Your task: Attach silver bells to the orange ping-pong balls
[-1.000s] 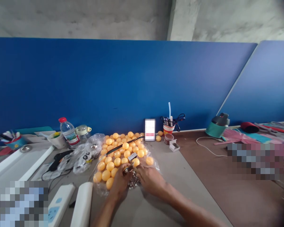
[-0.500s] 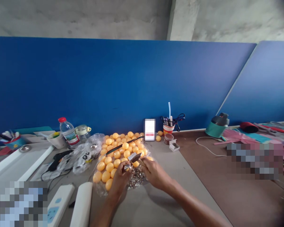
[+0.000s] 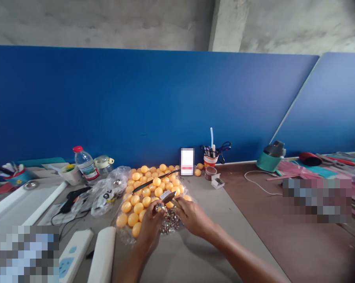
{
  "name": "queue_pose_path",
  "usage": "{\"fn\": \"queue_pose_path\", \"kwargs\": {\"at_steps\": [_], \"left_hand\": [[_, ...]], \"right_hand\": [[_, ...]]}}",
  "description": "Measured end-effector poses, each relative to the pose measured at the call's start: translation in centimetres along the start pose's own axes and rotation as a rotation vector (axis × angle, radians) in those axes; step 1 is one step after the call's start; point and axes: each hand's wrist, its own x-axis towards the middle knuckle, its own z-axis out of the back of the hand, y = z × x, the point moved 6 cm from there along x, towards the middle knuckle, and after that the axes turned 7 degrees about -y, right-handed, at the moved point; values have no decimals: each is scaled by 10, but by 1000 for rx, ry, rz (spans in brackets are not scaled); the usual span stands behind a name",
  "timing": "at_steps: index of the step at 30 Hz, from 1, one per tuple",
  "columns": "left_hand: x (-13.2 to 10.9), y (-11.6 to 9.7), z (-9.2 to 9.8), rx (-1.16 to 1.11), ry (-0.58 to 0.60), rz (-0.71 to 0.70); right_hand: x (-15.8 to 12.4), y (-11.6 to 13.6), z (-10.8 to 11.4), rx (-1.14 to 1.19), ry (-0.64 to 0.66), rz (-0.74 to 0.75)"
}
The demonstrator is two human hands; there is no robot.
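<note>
My left hand is closed, its fingertips around a small shiny silver round piece. Close beside it, my right hand has its thumb and fingers pinched together; what they grip is too small to make out. A dark brown pointed piece shows just above and between the fingertips, with a white label next to it. I cannot tell whether either hand touches it. Below the hands lies a heap of small shiny metal parts. Orange balls in clear plastic spread behind and left of my hands.
A black strip lies across the balls. Behind stand a phone-like screen, a pen cup and a small open box. Left are a bottle, a glue gun and a power strip; right, a green container.
Almost nothing differs. Both hands stay over the metal parts, with only a very slight shift at the fingertips and of the silver piece.
</note>
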Motion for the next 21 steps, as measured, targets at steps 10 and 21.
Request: {"fn": "queue_pose_path", "kwargs": {"at_steps": [10, 21], "left_hand": [[2, 5, 4, 25, -25, -25], [2, 3, -1, -18, 3, -68]], "right_hand": [[0, -4, -5, 14, 13, 26], [-2, 3, -15, -103, 29, 92]]}}
